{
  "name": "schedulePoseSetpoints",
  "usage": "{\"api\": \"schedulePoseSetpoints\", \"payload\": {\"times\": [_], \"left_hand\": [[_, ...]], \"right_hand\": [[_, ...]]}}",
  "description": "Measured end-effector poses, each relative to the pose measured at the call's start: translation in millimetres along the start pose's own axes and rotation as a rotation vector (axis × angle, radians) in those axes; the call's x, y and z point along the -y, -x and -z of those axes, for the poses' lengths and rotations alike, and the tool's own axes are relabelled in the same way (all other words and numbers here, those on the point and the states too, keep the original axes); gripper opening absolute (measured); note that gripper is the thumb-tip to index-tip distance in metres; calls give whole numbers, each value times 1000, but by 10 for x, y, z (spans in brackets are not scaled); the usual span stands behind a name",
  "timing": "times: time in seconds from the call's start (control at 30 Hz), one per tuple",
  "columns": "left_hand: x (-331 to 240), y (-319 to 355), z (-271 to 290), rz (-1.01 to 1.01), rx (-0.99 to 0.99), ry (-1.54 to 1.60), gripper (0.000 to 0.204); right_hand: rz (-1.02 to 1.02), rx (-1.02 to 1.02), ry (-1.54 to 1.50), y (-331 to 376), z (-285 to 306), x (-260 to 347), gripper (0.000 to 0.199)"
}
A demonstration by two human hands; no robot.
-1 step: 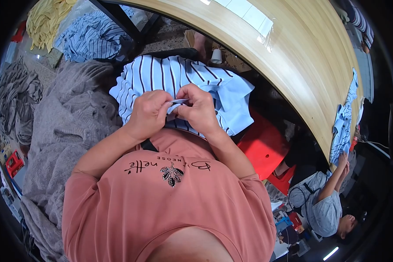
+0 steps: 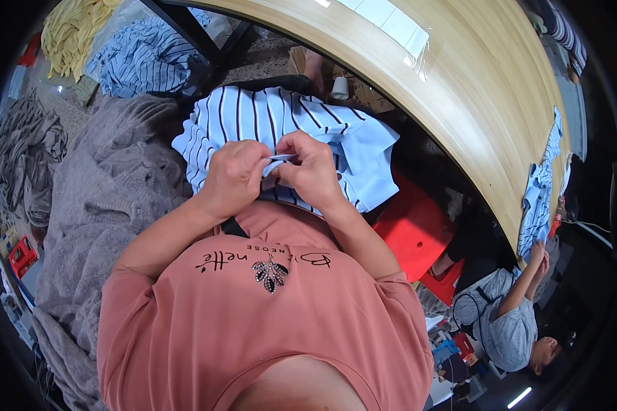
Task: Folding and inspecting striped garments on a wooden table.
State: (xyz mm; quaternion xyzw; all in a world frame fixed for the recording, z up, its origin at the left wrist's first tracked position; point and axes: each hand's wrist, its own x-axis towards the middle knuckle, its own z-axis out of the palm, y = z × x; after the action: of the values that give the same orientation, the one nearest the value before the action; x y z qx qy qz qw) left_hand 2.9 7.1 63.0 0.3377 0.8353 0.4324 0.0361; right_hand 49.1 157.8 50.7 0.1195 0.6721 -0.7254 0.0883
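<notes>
A light blue shirt (image 2: 230, 113) with dark and white stripes lies across my lap, its plainer blue part toward the right. My left hand (image 2: 234, 175) and my right hand (image 2: 310, 168) meet over its middle. Both pinch a narrow folded edge of the shirt between thumb and fingers. A short bit of that edge shows between the fingertips; the rest is covered by my hands. Small dark buttons show on the cloth beside my right hand.
A wooden-topped table (image 2: 487, 89) curves along the far right. Grey knitted cloth (image 2: 116, 185) is heaped at my left, with striped blue (image 2: 144, 58) and yellow piles (image 2: 72, 34) beyond. A red stool (image 2: 415, 226) stands at right. A co-worker (image 2: 511, 329) handles striped cloth at the table's edge.
</notes>
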Motion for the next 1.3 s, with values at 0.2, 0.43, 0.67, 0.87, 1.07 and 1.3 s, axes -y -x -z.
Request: {"api": "schedulePoseSetpoints", "payload": {"times": [0.2, 0.43, 0.67, 0.87, 1.07, 1.3], "left_hand": [[120, 25, -48, -100, -32, -205, 9], [193, 89, -59, -259, -11, -301, 13], [189, 119, -13, -338, -142, -213, 18], [59, 36, -36, -182, -167, -49, 15], [-42, -78, -55, 53, -30, 217, 11], [-31, -259, -283, 177, 282, 10, 12]], "right_hand": [[137, -71, 227, -92, -76, -140, 11], [476, -247, 555, -184, -201, -302, 20], [684, -426, 736, -46, 93, -323, 39], [833, -543, 742, 143, 229, -559, 37], [546, -173, 521, 73, 302, -562, 36], [649, -237, 453, 277, 275, -412, 35]]}}
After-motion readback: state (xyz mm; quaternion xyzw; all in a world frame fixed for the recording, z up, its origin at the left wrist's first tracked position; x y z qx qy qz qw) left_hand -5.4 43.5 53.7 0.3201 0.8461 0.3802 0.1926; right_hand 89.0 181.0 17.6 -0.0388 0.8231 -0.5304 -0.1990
